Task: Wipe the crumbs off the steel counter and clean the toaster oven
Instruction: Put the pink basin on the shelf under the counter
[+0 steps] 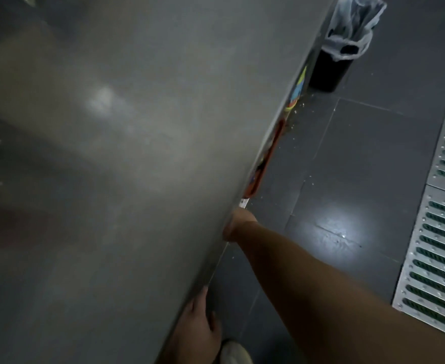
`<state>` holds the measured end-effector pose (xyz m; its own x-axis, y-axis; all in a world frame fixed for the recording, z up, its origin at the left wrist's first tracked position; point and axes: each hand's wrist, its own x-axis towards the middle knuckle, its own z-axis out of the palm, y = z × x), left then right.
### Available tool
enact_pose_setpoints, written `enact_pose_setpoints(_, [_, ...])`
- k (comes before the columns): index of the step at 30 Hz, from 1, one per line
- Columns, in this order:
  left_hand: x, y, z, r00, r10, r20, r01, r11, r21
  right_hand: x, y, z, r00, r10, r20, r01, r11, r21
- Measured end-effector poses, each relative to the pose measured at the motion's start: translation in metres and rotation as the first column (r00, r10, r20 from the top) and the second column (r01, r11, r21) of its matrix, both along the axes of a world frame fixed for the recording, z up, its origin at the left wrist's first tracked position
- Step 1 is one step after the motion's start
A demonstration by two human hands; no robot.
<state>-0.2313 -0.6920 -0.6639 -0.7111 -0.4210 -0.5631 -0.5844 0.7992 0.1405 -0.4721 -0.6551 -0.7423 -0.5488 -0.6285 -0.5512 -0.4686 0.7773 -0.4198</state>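
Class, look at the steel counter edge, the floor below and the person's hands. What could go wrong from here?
1. Crumbs already lie on the dark floor short of the lined bin; further wiping may scatter more.
2. The right hand reaches under the steel counter edge, fingers hidden; it may catch there.

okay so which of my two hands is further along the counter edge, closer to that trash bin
The right hand, reaching along the steel counter's edge beside the orange strip. The left hand sits nearer you, far from the bin.
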Motion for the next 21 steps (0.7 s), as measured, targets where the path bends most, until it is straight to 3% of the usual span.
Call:
enact_pose_setpoints(1, [-0.001, 0.000, 0.002, 0.998, -0.001, 0.063, -0.003, 0.998, 0.061, 0.002, 0.004, 0.017, 0.994, -0.048, 0.095, 0.047, 0.999, 0.012])
enact_pose_setpoints(4, [0.006, 0.008, 0.020, 0.997, -0.059, 0.059, 0.060, 0.998, -0.014, 0.000, 0.034, 0.053, 0.998, -0.055, -0.007, 0.055, 0.998, -0.001])
enact_pose_setpoints(7, [-0.009, 0.029, 0.067, 0.988, -0.063, 0.141, 0.065, 0.998, -0.008, -0.004, 0.080, 0.097, 1.000, -0.011, 0.014, 0.010, 0.998, 0.066])
enact_pose_setpoints(14, [-0.107, 0.106, 0.221, 0.984, -0.145, -0.101, 0.158, 0.978, 0.137, -0.032, 0.194, 0.262, 0.999, -0.040, 0.023, 0.033, 0.966, 0.256])
enact_pose_setpoints(21, [-0.194, 0.157, 0.415, 0.907, -0.293, -0.303, 0.303, 0.953, -0.015, -0.111, 0.239, 0.469, 0.992, -0.042, -0.117, 0.064, 0.980, 0.190])
